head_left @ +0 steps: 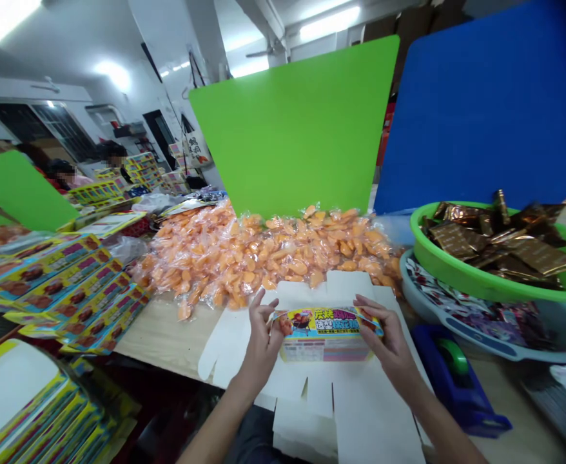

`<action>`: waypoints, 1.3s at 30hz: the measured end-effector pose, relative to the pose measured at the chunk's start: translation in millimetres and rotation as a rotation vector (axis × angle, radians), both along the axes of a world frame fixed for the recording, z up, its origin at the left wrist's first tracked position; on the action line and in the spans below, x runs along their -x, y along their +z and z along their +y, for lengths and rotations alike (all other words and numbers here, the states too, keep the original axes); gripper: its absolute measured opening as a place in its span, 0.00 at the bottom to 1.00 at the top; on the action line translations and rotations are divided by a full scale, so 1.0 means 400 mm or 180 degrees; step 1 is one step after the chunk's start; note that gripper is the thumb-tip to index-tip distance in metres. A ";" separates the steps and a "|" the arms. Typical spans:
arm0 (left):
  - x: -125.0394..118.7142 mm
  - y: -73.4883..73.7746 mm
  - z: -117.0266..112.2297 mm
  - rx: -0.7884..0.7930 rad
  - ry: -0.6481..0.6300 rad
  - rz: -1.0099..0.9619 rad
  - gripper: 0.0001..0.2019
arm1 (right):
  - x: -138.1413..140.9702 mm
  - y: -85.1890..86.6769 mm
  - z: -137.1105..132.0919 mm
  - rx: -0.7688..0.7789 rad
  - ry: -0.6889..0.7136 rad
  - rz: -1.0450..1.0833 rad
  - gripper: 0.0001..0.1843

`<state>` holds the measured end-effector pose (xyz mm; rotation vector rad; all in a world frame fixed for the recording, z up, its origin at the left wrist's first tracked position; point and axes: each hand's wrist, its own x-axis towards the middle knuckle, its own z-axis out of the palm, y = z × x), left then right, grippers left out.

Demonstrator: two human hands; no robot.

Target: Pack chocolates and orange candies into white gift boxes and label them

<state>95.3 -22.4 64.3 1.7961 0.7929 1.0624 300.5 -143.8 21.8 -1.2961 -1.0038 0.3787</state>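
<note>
A printed carton (329, 325) in yellow, blue and pink is held level in front of me, between both hands. My left hand (265, 335) grips its left end, the thumb against the printed side. At the opposite end, my right hand (384, 335) has fingers and thumb closed around the corner. Beneath the carton lie flat white cardboard sheets (374, 412) with cut flaps and slots. Just beyond them spreads a big heap of orange pieces in clear wrappers (283, 251).
Stacks of printed cartons (70, 283) stand at left. To the right, a green basin (486, 277) of brown-gold packets rests over a grey-blue basin (496, 341) of sachets, near a blue tape dispenser (461, 380). Green (297, 129) and blue panels (486, 109) rise behind. People sit far left.
</note>
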 end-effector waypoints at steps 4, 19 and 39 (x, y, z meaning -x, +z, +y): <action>-0.043 -0.033 -0.011 0.0537 0.0045 -0.0594 0.10 | 0.056 0.017 0.046 -0.0281 -0.0871 0.0607 0.08; -0.047 -0.063 0.000 0.0589 0.0115 -0.1134 0.04 | -0.011 0.016 0.001 -0.0094 -0.0024 -0.0171 0.12; -0.052 0.091 0.057 -0.2799 -0.2239 0.2127 0.27 | -0.082 0.030 -0.036 0.0133 0.0573 -0.1219 0.17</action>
